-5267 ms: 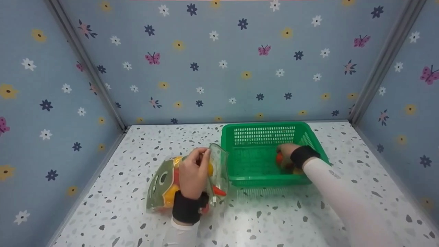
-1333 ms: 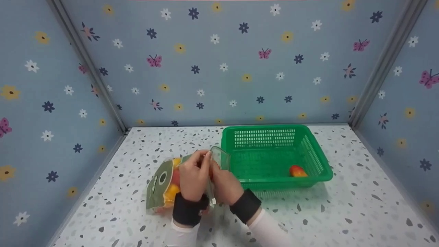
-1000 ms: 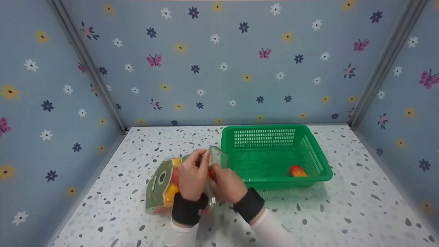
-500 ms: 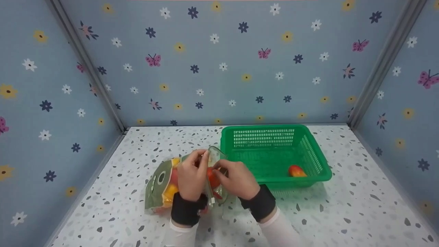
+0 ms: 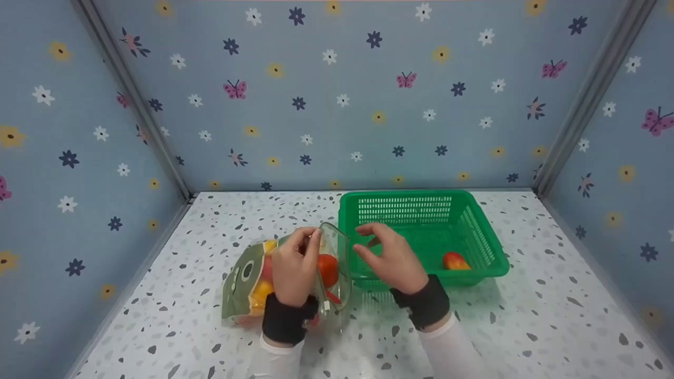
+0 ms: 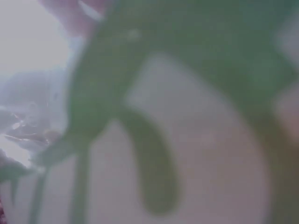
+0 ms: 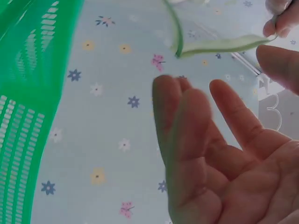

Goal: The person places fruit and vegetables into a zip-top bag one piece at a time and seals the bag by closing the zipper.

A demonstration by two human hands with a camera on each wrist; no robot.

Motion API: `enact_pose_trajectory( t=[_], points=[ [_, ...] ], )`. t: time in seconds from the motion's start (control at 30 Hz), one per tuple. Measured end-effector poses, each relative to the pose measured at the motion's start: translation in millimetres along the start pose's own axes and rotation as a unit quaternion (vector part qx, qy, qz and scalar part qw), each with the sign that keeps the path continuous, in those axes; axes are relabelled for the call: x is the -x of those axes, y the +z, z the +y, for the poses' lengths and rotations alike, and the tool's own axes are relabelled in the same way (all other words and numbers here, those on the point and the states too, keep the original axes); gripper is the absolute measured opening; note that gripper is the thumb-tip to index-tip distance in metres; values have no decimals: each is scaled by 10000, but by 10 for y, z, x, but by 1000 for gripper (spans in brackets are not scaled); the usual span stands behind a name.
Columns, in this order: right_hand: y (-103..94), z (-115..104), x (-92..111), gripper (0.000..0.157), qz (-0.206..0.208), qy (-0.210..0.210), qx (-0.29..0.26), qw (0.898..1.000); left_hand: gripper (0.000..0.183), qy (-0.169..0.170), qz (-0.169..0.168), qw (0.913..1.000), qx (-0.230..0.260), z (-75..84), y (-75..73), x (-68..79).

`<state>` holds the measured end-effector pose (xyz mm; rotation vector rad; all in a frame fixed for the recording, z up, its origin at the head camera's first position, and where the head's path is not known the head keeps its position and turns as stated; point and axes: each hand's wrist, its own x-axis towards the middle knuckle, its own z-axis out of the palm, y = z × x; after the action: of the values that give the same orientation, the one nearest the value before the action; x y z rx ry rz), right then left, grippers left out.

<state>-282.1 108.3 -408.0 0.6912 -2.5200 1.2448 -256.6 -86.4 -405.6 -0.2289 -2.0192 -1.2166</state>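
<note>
My left hand [image 5: 296, 268] pinches the upper edge of a clear zip bag [image 5: 243, 287] with a green cartoon face printed on it. Yellow and red play fruits show through the plastic, and a round red-orange fruit [image 5: 327, 271] lies just inside the mouth, above a thin red piece [image 5: 332, 297]. The bag's print [image 6: 196, 60] fills the left wrist view, blurred. My right hand [image 5: 392, 258] is in the air between the bag and the green basket [image 5: 421, 273], fingers spread and loosely bent, holding nothing. One red-and-yellow fruit [image 5: 456, 261] lies in the basket's front right corner.
The basket stands on a speckled white table [image 5: 247, 210], right of the bag and near the back wall [image 5: 337, 105]. Flower-patterned panels enclose the left, back and right sides.
The right hand carried the round red-orange fruit from the basket into the bag's mouth, let go and drew back right. The left hand has kept its pinch on the bag.
</note>
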Motion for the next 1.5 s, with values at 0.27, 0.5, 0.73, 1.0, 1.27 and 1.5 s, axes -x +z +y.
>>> enact_pose_trajectory(
  t=[0.27,0.5,0.73,1.0,1.27,1.5],
  points=[
    [-348,395,102,46,-139,354,757,9964,12,-8,28,10000,-19,1,-17,-9],
    [-739,820,260,49,-558,747,1556,9834,12,1,-30,10000,90,0,-3,-4],
    [-1097,1134,212,54,-1454,1223,2188,9571,11,7,-6,9999,100,4,-9,-12],
    [-1234,1404,119,65,-2618,1654,2327,9219,13,-152,-84,9998,97,-4,2,-5],
    [-1239,1483,52,59,-3317,1709,2410,8959,12,-139,-73,9998,93,8,6,-2],
    [-1214,1572,49,42,-3799,1861,1898,8860,12,-66,-64,9998,170,16,12,-2]
  ],
)
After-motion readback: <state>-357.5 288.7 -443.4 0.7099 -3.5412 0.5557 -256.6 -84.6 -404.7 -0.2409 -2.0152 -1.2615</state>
